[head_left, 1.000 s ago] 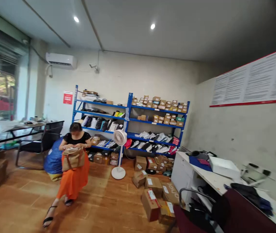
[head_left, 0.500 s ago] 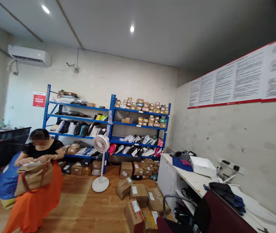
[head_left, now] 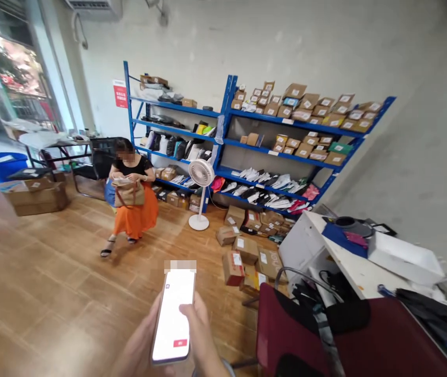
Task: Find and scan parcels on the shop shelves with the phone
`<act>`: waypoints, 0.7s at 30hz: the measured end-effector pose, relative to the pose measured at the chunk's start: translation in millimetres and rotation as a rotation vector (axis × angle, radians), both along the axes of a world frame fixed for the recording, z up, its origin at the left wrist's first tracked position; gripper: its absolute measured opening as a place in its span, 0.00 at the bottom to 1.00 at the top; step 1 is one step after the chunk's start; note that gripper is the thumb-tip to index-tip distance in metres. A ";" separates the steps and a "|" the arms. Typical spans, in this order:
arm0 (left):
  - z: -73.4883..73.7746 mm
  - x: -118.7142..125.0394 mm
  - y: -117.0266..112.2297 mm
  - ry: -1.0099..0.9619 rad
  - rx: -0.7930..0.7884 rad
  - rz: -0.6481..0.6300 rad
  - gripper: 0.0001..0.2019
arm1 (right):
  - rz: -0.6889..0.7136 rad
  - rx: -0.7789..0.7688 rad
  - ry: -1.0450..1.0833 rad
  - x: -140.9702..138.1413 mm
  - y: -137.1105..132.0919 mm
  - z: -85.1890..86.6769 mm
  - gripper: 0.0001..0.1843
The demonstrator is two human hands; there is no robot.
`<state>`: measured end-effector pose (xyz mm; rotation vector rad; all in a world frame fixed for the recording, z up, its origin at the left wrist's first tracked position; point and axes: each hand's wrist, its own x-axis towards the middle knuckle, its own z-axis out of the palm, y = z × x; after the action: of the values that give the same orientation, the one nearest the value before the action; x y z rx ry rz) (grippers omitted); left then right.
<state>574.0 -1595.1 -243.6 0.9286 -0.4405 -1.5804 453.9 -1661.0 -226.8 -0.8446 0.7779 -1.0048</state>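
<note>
A smartphone [head_left: 173, 314] with a bright white screen and a small red button is held upright at the bottom centre of the head view. My left hand [head_left: 139, 345] wraps round its left edge from below. My right hand [head_left: 204, 343] grips the right edge, with the thumb lying over the screen's right side. Both hands are cut off by the lower edge of the picture.
A person in an orange skirt [head_left: 133, 204] sits ahead with a bag on the lap. Blue shelves [head_left: 227, 141] hold parcels; a standing fan [head_left: 201, 193] and several cartons [head_left: 247, 251] stand on the wooden floor. A dark red chair [head_left: 305, 335] and white desk [head_left: 357, 272] are at right.
The view has tipped down and swung left. The phone and both my hands have come into view at the bottom; no hand showed before. The seated person stays in place.
</note>
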 end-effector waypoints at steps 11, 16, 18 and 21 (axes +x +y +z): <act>47.3 -11.6 -13.4 -0.046 -0.018 -0.103 0.38 | 0.017 -0.061 -0.070 -11.6 4.0 12.2 0.23; 50.3 -2.6 -11.3 -0.031 -0.013 -0.126 0.32 | 0.087 -0.126 -0.028 -18.0 9.7 17.5 0.24; 49.5 0.7 -10.2 -0.017 -0.023 -0.142 0.32 | 0.099 -0.144 -0.024 -15.8 10.7 17.0 0.23; 48.8 5.2 -7.7 -0.030 -0.057 -0.174 0.34 | 0.100 -0.157 -0.026 -10.4 11.9 16.0 0.24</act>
<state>579.2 -1602.9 -194.8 0.8909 -0.5978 -1.7037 443.5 -1649.1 -210.8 -0.9946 0.6343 -0.9947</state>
